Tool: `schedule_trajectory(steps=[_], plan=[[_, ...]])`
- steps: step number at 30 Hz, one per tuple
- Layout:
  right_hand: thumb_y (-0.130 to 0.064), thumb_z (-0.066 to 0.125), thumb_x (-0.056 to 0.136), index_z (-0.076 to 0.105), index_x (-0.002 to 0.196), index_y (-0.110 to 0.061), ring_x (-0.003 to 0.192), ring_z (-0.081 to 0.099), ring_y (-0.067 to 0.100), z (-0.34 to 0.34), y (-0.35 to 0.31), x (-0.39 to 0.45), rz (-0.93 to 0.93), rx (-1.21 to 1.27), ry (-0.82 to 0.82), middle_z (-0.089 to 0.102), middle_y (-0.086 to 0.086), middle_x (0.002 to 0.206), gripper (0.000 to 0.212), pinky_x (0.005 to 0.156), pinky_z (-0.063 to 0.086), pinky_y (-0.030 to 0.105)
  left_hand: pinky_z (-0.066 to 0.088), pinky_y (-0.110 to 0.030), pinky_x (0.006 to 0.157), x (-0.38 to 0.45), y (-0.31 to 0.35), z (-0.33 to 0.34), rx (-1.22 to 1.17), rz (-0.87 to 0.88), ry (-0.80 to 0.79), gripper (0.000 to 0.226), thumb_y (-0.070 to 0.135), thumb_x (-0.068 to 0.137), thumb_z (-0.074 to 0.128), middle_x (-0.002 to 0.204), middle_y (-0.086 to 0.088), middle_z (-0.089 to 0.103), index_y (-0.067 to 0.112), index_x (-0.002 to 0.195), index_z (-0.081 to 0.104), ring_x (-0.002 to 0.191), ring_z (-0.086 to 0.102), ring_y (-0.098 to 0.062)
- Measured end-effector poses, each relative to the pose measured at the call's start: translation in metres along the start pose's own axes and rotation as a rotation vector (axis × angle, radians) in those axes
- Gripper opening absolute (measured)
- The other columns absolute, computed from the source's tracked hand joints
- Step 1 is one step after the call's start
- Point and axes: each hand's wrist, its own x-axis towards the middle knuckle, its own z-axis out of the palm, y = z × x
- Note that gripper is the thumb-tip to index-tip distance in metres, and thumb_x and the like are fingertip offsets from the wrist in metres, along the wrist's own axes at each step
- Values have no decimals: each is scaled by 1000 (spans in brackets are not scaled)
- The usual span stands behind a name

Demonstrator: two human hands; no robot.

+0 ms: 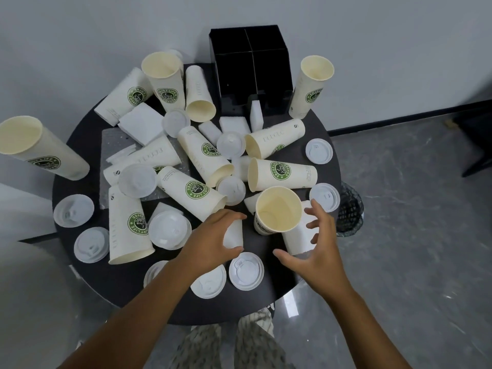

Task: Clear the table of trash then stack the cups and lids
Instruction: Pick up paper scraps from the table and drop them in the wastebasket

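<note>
My left hand (213,239) curls around a white foam scrap (233,237) at the table's (87,123) near edge, trash first. My right hand (316,246) hovers spread over another scrap (298,239), grasping nothing, beside an upright cup (277,210).

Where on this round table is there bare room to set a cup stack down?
Bare dark tabletop lies between the left hand and right hand, above the near white plastic lid. The centre, heaped with lying paper cups, is crowded.

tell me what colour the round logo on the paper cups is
Green with white lettering, on cream-white cups; the head view, the only one, shows it clearly.
</note>
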Motion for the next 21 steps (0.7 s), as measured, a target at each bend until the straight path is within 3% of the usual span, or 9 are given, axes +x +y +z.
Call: schedule_trajectory(steps=[5,8,13,17,21], plan=[[-39,95,63,32,142,-47,117,47,9,0,21,-15,9,-33,6,38,-20,138,101,90,43,21,48,-34,104,9,-3,12,124,-10,-48,76,32,80,83,147,12,48,32,147,47,132,48,-14],[-42,89,64,39,142,-41,118,47,17,0,34,-17,9,-60,38,41,-17,133,92,94,41,20,44,-33,108,15,-8,17,160,-34,-65,81,30,79,85,148,8,48,30,149,46,135,47,-17],[-27,92,69,47,142,-24,120,43,16,1,48,-22,13,-102,87,47,-8,129,86,100,38,14,41,-35,110,20,-10,21,198,-40,-59,85,27,75,86,144,4,53,27,150,47,135,48,-20],[-25,92,70,48,140,-25,119,46,18,-1,48,-28,32,-81,95,47,-10,126,83,100,43,27,38,-28,110,12,0,15,37,-76,25,85,26,75,89,146,10,52,29,148,47,136,45,-9],[-24,91,70,49,137,-32,118,47,19,-8,39,-36,29,-56,89,48,-18,128,80,96,45,34,36,-5,100,-12,17,-1,-185,-86,91,85,28,69,96,137,23,56,37,140,52,126,49,9]])
